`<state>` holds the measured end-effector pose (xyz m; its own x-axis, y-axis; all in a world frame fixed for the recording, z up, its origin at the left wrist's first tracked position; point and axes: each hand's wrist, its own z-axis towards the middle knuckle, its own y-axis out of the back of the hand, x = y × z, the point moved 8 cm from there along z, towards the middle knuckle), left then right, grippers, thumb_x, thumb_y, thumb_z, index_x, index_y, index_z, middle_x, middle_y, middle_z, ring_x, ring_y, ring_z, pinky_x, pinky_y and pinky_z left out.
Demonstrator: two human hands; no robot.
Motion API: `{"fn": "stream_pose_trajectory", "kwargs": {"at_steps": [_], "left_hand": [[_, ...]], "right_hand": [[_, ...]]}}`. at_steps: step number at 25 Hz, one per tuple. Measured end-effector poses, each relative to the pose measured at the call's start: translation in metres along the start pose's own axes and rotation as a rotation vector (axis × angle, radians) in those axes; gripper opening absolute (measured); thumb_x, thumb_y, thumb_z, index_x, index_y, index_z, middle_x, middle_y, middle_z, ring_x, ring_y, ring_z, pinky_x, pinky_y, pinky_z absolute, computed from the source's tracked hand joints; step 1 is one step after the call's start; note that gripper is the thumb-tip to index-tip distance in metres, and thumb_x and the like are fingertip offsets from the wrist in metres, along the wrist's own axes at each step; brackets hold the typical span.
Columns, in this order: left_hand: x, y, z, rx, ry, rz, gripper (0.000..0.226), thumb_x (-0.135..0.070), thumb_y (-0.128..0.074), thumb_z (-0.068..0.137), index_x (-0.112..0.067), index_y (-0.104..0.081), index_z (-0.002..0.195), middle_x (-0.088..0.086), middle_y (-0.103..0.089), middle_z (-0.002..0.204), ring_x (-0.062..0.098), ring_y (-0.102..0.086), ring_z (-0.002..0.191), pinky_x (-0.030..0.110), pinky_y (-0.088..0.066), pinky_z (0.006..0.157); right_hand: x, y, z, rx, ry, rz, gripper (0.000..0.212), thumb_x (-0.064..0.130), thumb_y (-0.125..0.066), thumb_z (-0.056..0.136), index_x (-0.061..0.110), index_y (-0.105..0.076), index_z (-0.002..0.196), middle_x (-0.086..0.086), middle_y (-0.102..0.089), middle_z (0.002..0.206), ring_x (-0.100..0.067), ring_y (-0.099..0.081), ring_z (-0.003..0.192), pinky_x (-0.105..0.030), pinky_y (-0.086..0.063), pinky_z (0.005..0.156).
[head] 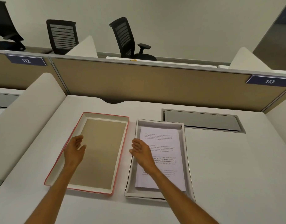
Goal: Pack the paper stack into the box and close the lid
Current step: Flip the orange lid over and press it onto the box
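A shallow white box lies on the desk right of centre, and the printed paper stack rests flat inside it. Beside it on the left lies the red-edged lid, upside down, showing its brown inside. My left hand hovers open over the lid's left edge, palm facing right. My right hand hovers open above the gap between lid and box, at the box's left wall, palm facing left. Neither hand holds anything. My right forearm covers the lower left part of the paper.
A grey cable hatch is set into the desk behind the box. A tan partition with number signs closes the back. White side dividers stand at left and right. Black office chairs are beyond the partition.
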<state>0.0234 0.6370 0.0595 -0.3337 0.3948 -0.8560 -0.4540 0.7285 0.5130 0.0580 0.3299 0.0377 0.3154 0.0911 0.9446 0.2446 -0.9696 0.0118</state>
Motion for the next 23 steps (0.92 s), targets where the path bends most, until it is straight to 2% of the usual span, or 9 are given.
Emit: {"fn": "stream_pose_trajectory", "kwargs": {"at_steps": [3,7,9,11,13,16,19,23], "left_hand": [[0.017,0.025,0.009,-0.055,0.009,0.141,0.047,0.004,-0.068,0.083,-0.005,-0.056,0.127,0.018,-0.062,0.128,0.038,-0.059,0.118,0.048,-0.046,0.101],[0.042,0.05,0.013,-0.086,0.051,0.245,0.053,0.005,-0.066,0.084,-0.006,-0.051,0.134,0.019,-0.058,0.133,0.042,-0.056,0.119,0.052,-0.044,0.104],[0.057,0.057,0.015,-0.087,0.102,0.274,0.053,0.005,-0.065,0.085,-0.005,-0.05,0.135,0.02,-0.057,0.135,0.043,-0.056,0.12,0.052,-0.042,0.105],[0.068,0.058,0.016,-0.064,0.142,0.33,0.05,0.004,-0.064,0.086,-0.002,-0.051,0.134,0.022,-0.059,0.131,0.044,-0.058,0.116,0.054,-0.043,0.104],[0.075,0.057,0.017,-0.027,0.162,0.387,0.045,0.003,-0.063,0.086,0.0,-0.055,0.131,0.023,-0.063,0.125,0.046,-0.061,0.109,0.056,-0.045,0.099],[0.083,0.057,0.021,0.011,0.169,0.454,0.037,0.005,-0.058,0.086,0.001,-0.061,0.124,0.024,-0.067,0.117,0.045,-0.064,0.1,0.054,-0.051,0.092],[0.08,0.059,0.03,0.068,0.17,0.468,0.028,0.004,-0.055,0.089,0.005,-0.059,0.117,0.026,-0.066,0.113,0.043,-0.062,0.098,0.051,-0.05,0.09],[0.069,0.069,0.035,0.217,0.306,0.285,0.019,-0.009,-0.055,0.093,-0.003,-0.053,0.111,0.022,-0.058,0.113,0.036,-0.056,0.093,0.046,-0.045,0.082]], "right_hand": [[-0.01,-0.03,-0.002,0.003,-0.055,0.02,0.068,0.004,-0.072,0.082,0.01,-0.041,0.141,-0.008,-0.048,0.144,-0.022,-0.046,0.133,-0.03,-0.039,0.111],[-0.032,-0.056,-0.003,-0.005,-0.135,-0.07,0.082,0.009,-0.076,0.079,0.01,-0.031,0.147,-0.007,-0.039,0.15,-0.024,-0.038,0.139,-0.033,-0.035,0.112],[-0.042,-0.061,-0.004,-0.011,-0.165,-0.112,0.077,0.007,-0.077,0.077,0.007,-0.036,0.142,-0.005,-0.048,0.139,-0.02,-0.044,0.132,-0.032,-0.038,0.108],[-0.05,-0.064,-0.005,-0.004,-0.169,-0.136,0.059,0.001,-0.077,0.072,0.007,-0.05,0.125,-0.004,-0.061,0.123,-0.021,-0.057,0.117,-0.03,-0.048,0.098],[-0.055,-0.068,-0.007,0.014,-0.149,-0.145,0.052,-0.002,-0.076,0.067,0.008,-0.057,0.115,-0.006,-0.069,0.111,-0.023,-0.066,0.104,-0.03,-0.056,0.09],[-0.056,-0.074,-0.009,0.045,-0.141,-0.129,0.058,-0.005,-0.076,0.068,0.01,-0.059,0.121,-0.003,-0.069,0.115,-0.015,-0.068,0.104,-0.03,-0.056,0.091],[-0.054,-0.073,-0.009,0.054,-0.138,-0.101,0.06,-0.01,-0.073,0.07,0.01,-0.057,0.125,-0.003,-0.068,0.119,-0.015,-0.066,0.107,-0.031,-0.054,0.094],[-0.053,-0.068,-0.01,0.061,-0.127,-0.093,0.059,-0.018,-0.064,0.072,0.006,-0.055,0.126,-0.005,-0.066,0.12,-0.019,-0.065,0.11,-0.032,-0.054,0.095]]}}
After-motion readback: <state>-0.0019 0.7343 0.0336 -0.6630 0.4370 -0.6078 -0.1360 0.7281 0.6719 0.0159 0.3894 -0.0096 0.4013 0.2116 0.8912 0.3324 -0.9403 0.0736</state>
